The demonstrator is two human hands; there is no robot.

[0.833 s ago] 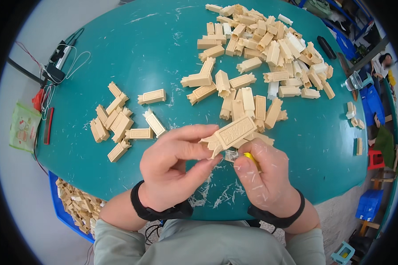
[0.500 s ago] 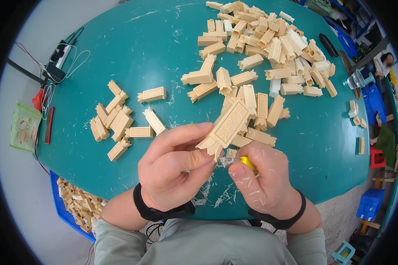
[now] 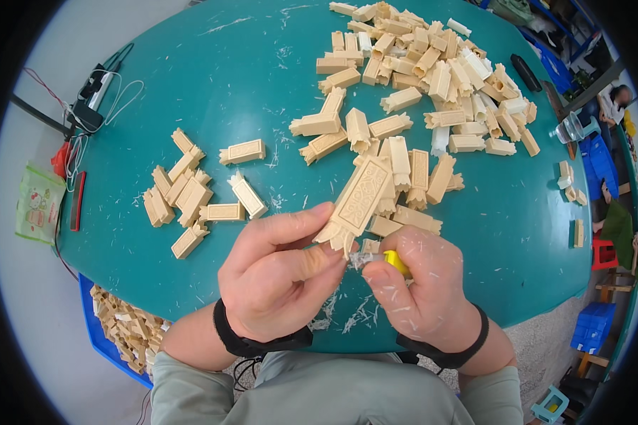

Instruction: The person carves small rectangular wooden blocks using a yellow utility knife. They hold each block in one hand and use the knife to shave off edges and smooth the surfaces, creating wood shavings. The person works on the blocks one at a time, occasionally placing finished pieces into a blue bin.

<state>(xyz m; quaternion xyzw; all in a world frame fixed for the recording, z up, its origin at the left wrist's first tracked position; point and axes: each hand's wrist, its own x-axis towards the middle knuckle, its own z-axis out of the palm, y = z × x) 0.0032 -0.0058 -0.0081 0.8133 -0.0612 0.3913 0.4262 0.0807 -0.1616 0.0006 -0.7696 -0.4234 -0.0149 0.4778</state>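
My left hand (image 3: 280,273) pinches a cream plastic piece (image 3: 356,202), a rectangular column with raised scrollwork and a jagged flared end turned toward me. In my right hand (image 3: 425,287) is a yellow-handled craft knife (image 3: 395,263), its handle mostly hidden by the fingers. The short blade, with white shavings (image 3: 360,259) clinging to it, points left and meets or nearly meets the jagged end. More shavings stick to the right hand. Beyond the held piece lie similar cream pieces (image 3: 418,170).
A large heap of cream and white pieces (image 3: 439,71) covers the far right of the green table (image 3: 213,85); a smaller group (image 3: 191,188) lies left. A black marker-like object (image 3: 526,73) and a clear cup (image 3: 569,129) are right. A blue bin (image 3: 110,350) of pieces stands lower left.
The cream piece has tilted slightly more upright and shifted a little left in my left hand. The knife stays by its jagged end, moved only slightly left.
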